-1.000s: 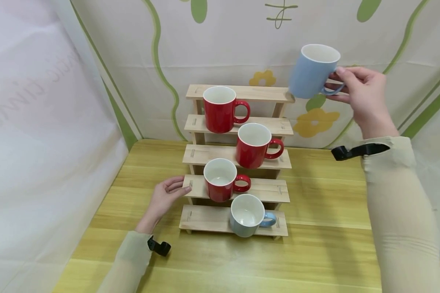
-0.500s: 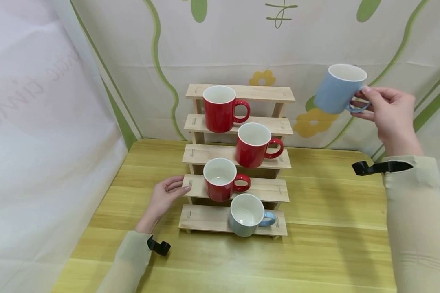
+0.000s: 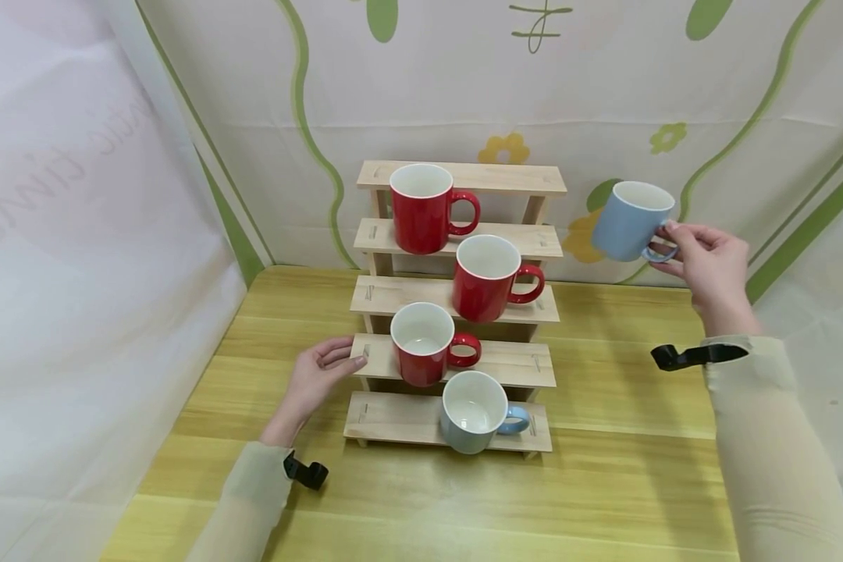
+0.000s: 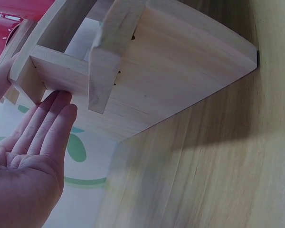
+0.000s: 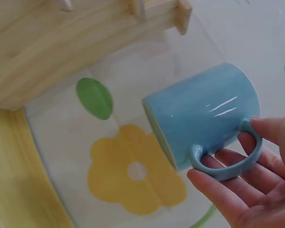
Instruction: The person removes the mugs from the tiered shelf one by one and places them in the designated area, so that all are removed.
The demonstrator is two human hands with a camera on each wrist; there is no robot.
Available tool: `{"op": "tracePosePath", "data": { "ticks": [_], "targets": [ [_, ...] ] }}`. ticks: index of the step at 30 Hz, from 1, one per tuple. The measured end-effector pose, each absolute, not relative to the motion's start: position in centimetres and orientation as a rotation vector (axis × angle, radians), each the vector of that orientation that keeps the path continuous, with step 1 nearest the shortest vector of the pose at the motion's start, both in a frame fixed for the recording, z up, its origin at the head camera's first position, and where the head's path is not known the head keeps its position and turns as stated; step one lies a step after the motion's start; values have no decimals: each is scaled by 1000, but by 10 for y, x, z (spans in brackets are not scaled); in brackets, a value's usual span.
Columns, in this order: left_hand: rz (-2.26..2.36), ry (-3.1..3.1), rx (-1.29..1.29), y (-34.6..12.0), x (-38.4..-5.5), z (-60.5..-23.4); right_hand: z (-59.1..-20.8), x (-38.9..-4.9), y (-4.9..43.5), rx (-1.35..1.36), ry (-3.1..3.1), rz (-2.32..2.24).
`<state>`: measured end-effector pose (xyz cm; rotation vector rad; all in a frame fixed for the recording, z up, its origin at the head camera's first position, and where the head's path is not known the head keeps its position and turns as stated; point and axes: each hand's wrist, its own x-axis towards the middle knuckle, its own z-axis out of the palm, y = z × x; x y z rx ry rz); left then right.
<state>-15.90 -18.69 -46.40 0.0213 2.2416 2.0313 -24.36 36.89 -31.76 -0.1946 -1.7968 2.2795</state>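
Observation:
By its handle, my right hand [image 3: 718, 269] holds a light blue mug [image 3: 631, 222] in the air, right of the stepped wooden rack [image 3: 393, 421]. In the right wrist view the thumb and fingers [image 5: 256, 175] are on the handle, and the mug is tilted. My left hand [image 3: 316, 382] grips the left end of the rack's second step from the bottom, thumb on top and fingers [image 4: 47, 123] beneath. Red mugs stand on the rack: one high [image 3: 421, 211], one in the middle [image 3: 487, 279], one lower [image 3: 423, 345]. Another light blue mug [image 3: 474, 414] is on the bottom step.
Under the rack is a yellowish wood-grain table [image 3: 625, 468]. A patterned white cloth [image 3: 435, 86] with green vines and yellow flowers hangs behind, and more white cloth [image 3: 84, 195] hangs at the left. The rack's top step [image 3: 506, 178] bears no mug.
The right hand has carried the light blue mug away from the top step, first to the right and down, then lower and slightly back left. The left hand and the other mugs stay put.

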Motion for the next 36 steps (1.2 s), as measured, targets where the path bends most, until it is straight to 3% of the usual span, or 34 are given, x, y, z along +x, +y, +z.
{"op": "tracePosePath", "data": {
  "ticks": [21, 36],
  "targets": [
    [2059, 2235, 35, -185, -160, -464, -417, -246, 354, -409, -1927, 2141],
    [2093, 2216, 32, -185, -161, -465, -451, -246, 332, -562, -1848, 2216]
  ]
}}
